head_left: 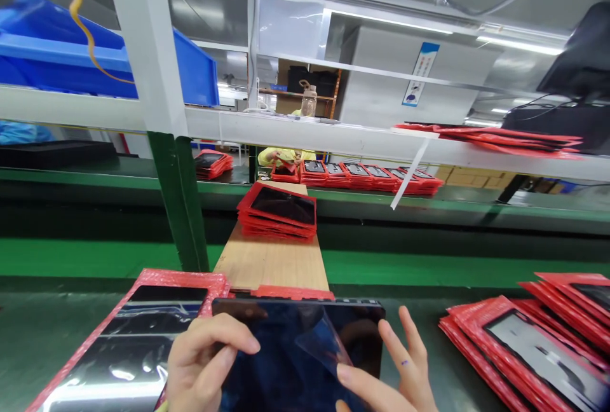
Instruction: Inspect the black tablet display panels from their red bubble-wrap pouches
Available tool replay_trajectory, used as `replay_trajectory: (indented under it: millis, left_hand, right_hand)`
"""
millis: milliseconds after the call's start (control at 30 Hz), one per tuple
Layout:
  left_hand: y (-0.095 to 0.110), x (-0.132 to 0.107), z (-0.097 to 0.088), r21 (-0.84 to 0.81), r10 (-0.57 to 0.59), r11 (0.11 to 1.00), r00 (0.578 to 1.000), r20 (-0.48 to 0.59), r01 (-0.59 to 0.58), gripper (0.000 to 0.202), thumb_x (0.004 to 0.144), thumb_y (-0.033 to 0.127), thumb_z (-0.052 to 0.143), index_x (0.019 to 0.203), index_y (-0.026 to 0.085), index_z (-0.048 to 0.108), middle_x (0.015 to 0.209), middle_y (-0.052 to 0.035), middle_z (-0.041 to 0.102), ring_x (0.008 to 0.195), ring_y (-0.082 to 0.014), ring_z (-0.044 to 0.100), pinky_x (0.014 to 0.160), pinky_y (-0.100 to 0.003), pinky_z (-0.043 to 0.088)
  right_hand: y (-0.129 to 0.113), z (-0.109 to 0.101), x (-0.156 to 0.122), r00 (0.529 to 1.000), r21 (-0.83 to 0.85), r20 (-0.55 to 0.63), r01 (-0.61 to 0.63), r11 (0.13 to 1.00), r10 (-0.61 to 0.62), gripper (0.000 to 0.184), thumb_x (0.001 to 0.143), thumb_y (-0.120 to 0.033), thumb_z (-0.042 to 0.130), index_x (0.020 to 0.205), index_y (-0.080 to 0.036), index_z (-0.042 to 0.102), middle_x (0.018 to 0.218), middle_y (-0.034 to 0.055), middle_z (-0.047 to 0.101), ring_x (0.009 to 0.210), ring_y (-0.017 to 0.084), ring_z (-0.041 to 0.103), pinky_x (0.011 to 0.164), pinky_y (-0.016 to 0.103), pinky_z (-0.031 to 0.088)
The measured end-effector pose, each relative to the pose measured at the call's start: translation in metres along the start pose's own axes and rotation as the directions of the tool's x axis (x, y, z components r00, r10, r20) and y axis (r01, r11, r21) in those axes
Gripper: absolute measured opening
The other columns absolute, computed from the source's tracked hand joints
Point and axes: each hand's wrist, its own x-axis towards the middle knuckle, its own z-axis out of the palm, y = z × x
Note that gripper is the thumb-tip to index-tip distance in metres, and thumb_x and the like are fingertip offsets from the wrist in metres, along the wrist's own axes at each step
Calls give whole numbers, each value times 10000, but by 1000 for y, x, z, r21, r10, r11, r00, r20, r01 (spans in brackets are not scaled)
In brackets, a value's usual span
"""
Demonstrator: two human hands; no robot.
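A dark tablet screen (281,361) is tilted up in front of me, its glossy face towards me. My left hand (203,361) is closed at its left side, with the index finger and thumb over the front. A clear protective film (320,339) stands partly lifted off the glass, one corner folded up. My right hand (395,367) has that corner at its index fingertip, the thumb just below, while two other fingers stretch up beside the screen's right edge. Left of the screen, another film-covered panel (152,329) lies on a red bubble-wrap sleeve (183,278).
At the right lie stacked red sleeves with panels (505,342). Ahead, a wooden board (271,262) bears another red stack (276,212). A green post (178,202) rises at the left. Across the bench a person in yellow sleeves (274,156) handles a sleeve near several stacks.
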Motion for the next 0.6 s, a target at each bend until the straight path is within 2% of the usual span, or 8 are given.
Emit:
replay_trajectory:
  millis: [100,200,333,433,500,600]
  left_hand:
    - [0,-1,1,29,6,1000,999,34,-7,210,688,159,603,576,277,735,485,54,671,438,-109,603,464,-153,479]
    - [1,-1,1,34,0,999,998,59,-2,207,697,175,600,591,280,744,489,51,675,434,-111,600,460,-159,478]
    - [2,-1,2,0,-33,999,998,45,33,198,692,180,609,581,273,745,485,41,674,431,-121,602,454,-169,483]
    - [3,-1,2,-6,-45,999,999,26,45,197,690,186,613,571,269,746,476,34,670,433,-125,603,453,-172,486]
    - [2,0,3,0,-48,999,998,28,48,194,689,196,618,563,268,747,472,31,670,431,-128,604,450,-176,489]
    - [1,-1,2,17,-61,998,998,26,61,195,690,218,619,548,258,747,460,17,664,419,-140,601,434,-192,491]
  right_hand:
    - [4,-9,6,997,-9,46,61,998,-60,268,799,-76,680,929,-309,657,794,-103,775,1171,222,635,1131,560,333]
    - [4,-10,8,997,-27,54,59,998,-58,258,775,-106,706,921,-314,658,793,-83,773,1201,271,610,1086,594,384]
    - [0,-2,2,998,-78,-5,-60,995,59,222,819,-83,594,860,-290,661,797,-25,768,1352,276,446,1145,595,285]
    - [3,-2,-8,998,-85,-27,-64,994,62,166,792,-107,623,826,-268,645,913,29,772,1416,309,319,1145,579,299]
    - [7,-7,-13,999,-38,-41,-21,999,20,245,703,-76,705,796,-281,609,920,-3,773,1401,339,345,1122,605,326]
    - [7,-12,-11,996,14,-85,-16,1000,17,334,646,-38,745,765,-297,572,753,-87,764,1291,300,525,1107,600,360]
